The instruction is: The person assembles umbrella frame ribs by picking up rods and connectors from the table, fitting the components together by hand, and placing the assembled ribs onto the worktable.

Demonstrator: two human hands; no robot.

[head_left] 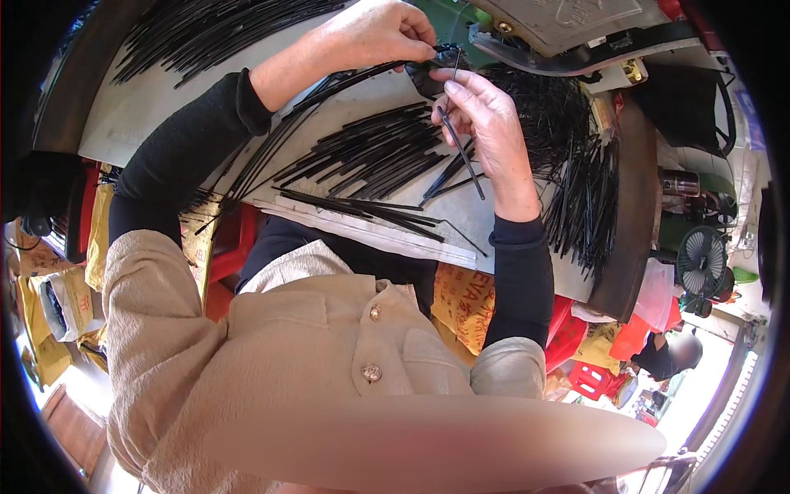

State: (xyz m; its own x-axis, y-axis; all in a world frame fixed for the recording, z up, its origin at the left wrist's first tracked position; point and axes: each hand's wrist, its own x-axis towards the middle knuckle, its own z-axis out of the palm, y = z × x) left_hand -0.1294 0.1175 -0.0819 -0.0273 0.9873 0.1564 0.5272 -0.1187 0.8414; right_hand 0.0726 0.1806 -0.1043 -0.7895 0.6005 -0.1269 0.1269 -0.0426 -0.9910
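My left hand [374,34] is closed in a pinch at the end of a long black strip [350,76], which trails back to the left over the table. Close by, my right hand [490,123] has its fingers curled round a thin black rod [462,152] that slants down toward the table. The fingertips of both hands are near each other, beside the machine. Below them, a loose pile of black strips [370,152] is spread on the pale table [239,90]. What exactly lies between the left fingertips is too small to make out.
A grey metal machine [576,20] with a green base stands at the far right of the table. A tangled black heap [535,115] and more strips [580,206] lie right; another bundle [214,37] lies far left. Beyond are a fan [702,261] and a person [668,354].
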